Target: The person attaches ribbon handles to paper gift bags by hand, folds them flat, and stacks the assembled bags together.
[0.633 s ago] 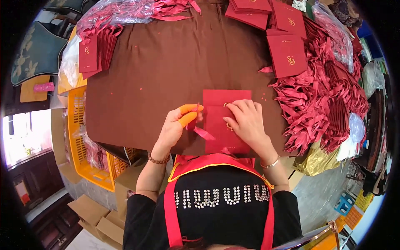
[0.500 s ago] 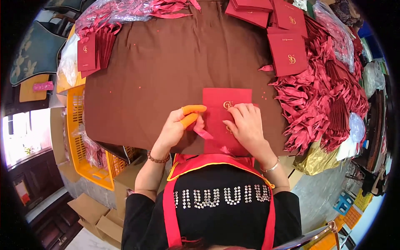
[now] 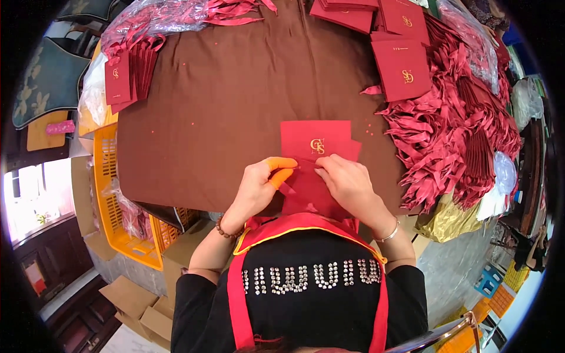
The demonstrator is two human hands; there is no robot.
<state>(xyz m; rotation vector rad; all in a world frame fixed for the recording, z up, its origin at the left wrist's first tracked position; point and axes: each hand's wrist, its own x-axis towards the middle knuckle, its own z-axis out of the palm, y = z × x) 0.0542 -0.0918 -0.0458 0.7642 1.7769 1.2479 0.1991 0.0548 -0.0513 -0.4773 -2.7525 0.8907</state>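
In front of me at the near edge of the table lie flat red paper bags with a gold emblem, one over another. My left hand, with orange finger cots on thumb and forefinger, is pinched at the upper left edge of the nearer bag. A pink-red ribbon hangs below those fingertips. Across from it, my right hand is closed on the same bag's top edge, thumb and fingers together. The fingers partly hide the edge, and exactly how the ribbon passes there is too small to tell.
A brown cloth covers the table. To the right lies a large heap of red ribbons beside stacked red bags. Finished-looking bags with ribbons stand at the far left. A yellow crate and cardboard boxes flank the table's left side.
My left hand has moved right to the bag's edge, bringing the ribbon along. My right hand has come down to pinch the nearer bag's top edge, uncovering the emblem on the bag behind.
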